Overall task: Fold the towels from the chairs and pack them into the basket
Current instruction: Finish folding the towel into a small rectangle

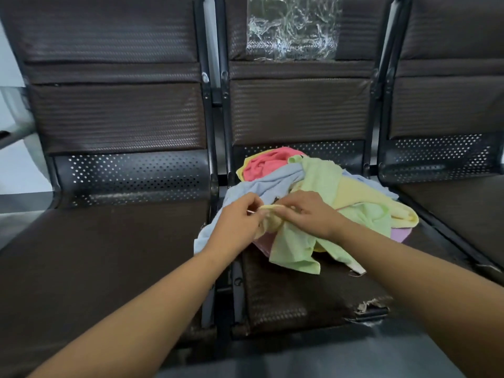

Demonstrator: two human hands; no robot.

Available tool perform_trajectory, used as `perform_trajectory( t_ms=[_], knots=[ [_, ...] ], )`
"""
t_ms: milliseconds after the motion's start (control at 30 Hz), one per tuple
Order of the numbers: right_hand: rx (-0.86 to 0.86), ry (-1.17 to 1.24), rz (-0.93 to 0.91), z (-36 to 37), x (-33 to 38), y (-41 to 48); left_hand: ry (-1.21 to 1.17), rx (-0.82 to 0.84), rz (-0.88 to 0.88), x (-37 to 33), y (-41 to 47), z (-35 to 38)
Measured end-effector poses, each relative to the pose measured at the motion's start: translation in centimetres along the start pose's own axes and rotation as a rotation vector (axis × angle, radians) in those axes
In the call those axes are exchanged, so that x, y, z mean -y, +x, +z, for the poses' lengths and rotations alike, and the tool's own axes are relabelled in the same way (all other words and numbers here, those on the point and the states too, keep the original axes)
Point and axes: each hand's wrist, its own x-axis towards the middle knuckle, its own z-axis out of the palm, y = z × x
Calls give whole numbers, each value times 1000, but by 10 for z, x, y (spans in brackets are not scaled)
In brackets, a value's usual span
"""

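Both of my forearms reach forward from the bottom corners and meet over the middle chair [300, 296]. My left hand [240, 216] has its fingers curled, thumb and fingertips pinching the bunched edge of a pale yellow towel [270, 218]. My right hand [311, 214] sits just beside it, knuckles up, fingers bent down and pinching the same cloth from the other side. Below my right hand a light green towel [294, 249] hangs down toward me over the seat. Beyond both hands the rest of the loose heap lies unfolded on the seat: a blue towel [272, 184] just past my left hand, a coral pink towel [268, 162] behind that against the backrest, a yellow towel [362, 197] past my right hand, and a purple towel [399, 233] peeking out to the right of my right wrist. Far beyond the hands, a crumpled clear plastic sheet [293, 28] lies against the backrest. Nearer me than my right hand, the seat's front edge is torn [368, 306].
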Motion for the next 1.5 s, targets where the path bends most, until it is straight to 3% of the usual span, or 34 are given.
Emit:
perform_trajectory(
  t_ms=[100, 167, 233, 300, 367, 467, 500, 567, 633, 733, 800, 867, 933, 1000, 1100, 1200, 1267, 1333, 1433, 1500],
  knots=[
    [115, -286, -7, -1, -14, -24, -514, 123, -228, -16, -20, 16],
    [143, -251, 71, -11, -27, -35, -655, 256, -236, -19, -31, 31],
    [188, -221, 102, -21, -31, -46, -290, 287, -24, -3, -30, 39],
    [227, -284, 97, -25, -33, -52, 251, 147, 171, 24, -18, 37],
    [271, -353, 85, -24, -28, -54, 572, 46, 76, 58, -1, 29],
    [359, -301, 155, -18, -7, -53, 650, 166, -338, 96, 18, 26],
    [350, -233, 192, -15, 0, -51, 642, 202, -404, 102, 21, 28],
    [283, -170, 235, -4, 7, -45, 624, 216, -392, 110, 26, 34],
    [265, -289, 238, 12, 6, -41, 595, 142, -301, 114, 28, 35],
    [303, -462, 223, 32, -2, -40, 492, 72, -238, 107, 24, 26],
    [293, -400, 243, 37, -3, -38, 370, 95, -194, 89, 22, 20],
    [213, -155, 318, 30, 4, -30, 158, 138, -97, 59, 15, 7],
    [52, 287, 494, 15, 20, -23, 23, 226, 47, 18, 2, -9],
    [-137, 687, 661, -2, 32, -17, 13, 344, 154, -14, -13, -22],
    [-211, 1019, 699, -15, 44, -17, 108, 399, 205, -41, -38, -33],
    [-332, 1009, 602, -25, 58, -19, -69, 320, 42, -38, -53, -32],
    [-354, 969, 486, -37, 75, -22, -408, 161, -233, -32, -48, -27],
    [-319, 894, 440, -46, 95, -30, -704, 156, -439, -33, -38, -23],
    [-209, 771, 353, -47, 118, -52, -948, 258, -496, -46, -28, -18],
    [-141, 734, 335, -43, 123, -70, -922, 189, -461, -62, -26, -14]
  ],
)
